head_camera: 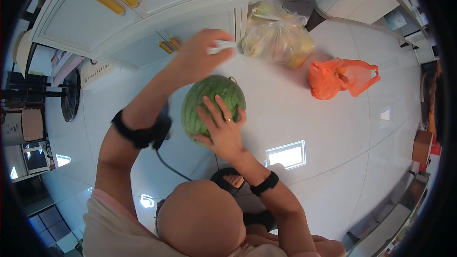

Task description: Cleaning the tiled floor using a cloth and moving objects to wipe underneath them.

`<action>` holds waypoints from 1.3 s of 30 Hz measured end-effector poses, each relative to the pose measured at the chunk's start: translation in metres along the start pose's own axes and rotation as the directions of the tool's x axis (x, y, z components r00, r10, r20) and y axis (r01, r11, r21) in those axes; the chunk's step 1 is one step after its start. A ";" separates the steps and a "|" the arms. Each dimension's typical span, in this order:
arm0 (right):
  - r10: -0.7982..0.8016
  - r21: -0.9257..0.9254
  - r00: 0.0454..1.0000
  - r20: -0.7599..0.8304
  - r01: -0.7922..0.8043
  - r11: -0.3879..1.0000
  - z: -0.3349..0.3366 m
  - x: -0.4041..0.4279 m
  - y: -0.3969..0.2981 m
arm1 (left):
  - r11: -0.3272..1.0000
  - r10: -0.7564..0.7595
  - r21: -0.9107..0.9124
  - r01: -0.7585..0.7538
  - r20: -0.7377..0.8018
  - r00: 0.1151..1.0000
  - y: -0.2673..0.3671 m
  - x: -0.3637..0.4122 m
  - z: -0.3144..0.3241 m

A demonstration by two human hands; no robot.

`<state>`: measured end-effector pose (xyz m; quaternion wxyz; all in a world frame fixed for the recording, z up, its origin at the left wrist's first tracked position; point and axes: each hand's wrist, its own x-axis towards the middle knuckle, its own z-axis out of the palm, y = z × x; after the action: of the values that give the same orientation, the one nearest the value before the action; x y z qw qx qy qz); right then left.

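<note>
A round green striped watermelon (192, 94) with a short curled stem sits on the white tiled floor in front of me. My right hand (225, 128) lies on its near right side, fingers spread and pressed to the rind, a ring on one finger. Beyond the fruit my left hand (201, 55) is raised, thumb and fingers curved towards each other. A whitish streak (220, 46) shows in the gap between them; I cannot tell whether it is held or is background. Black straps circle both forearms, and a black device (162, 125) with a cable sits at the left one.
A tied clear plastic bag of fruit (276, 35) leans by the white cabinet (192, 18) with yellow handles. To its right, an orange plastic bag (323, 80) holds round fruit. A desk leg (315, 19) stands behind them. My sandalled foot (228, 180) is below the watermelon.
</note>
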<state>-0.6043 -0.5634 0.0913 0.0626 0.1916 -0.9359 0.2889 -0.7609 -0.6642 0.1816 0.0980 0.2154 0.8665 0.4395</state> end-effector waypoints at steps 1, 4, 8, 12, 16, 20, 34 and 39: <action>0.019 0.036 0.997 -0.073 -0.016 0.999 0.000 -0.003 0.000 | 0.999 -0.035 -0.030 0.038 0.088 0.995 0.010 0.017 0.008; 0.162 0.180 0.959 -0.234 -0.121 0.976 -0.020 -0.023 0.032 | 0.987 -0.158 0.067 0.146 0.222 0.962 0.029 0.078 0.053; 0.397 0.163 0.888 -0.231 -0.367 0.916 -0.052 -0.041 0.082 | 0.940 -0.306 0.186 0.287 0.081 0.949 0.015 0.147 0.115; 0.537 0.236 0.780 -0.321 -0.483 0.843 -0.070 -0.042 0.083 | 0.916 -0.390 -0.005 0.400 -0.239 0.889 -0.031 0.176 0.162; 0.563 0.318 0.796 -0.223 -0.487 0.813 -0.065 -0.065 0.097 | 0.918 -0.394 -0.051 0.393 -0.218 0.893 -0.035 0.182 0.177; 0.634 0.458 0.739 -0.229 -0.493 0.740 -0.060 -0.076 0.105 | 0.947 -0.289 0.089 0.308 -0.180 0.940 -0.038 0.175 0.175; 0.476 0.584 0.806 -0.351 -0.209 0.785 -0.075 0.049 0.152 | 0.947 -0.017 0.316 -0.057 0.227 0.974 -0.004 0.079 0.140; 0.386 0.229 0.908 -0.161 -0.346 0.910 -0.069 0.063 0.180 | 0.949 -0.118 0.311 0.050 0.204 0.972 0.009 0.079 0.126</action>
<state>-0.7328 -0.4082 0.0700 0.0831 -0.0136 -0.9110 0.4037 -0.7833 -0.5329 0.1152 0.1777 0.2378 0.9159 0.2702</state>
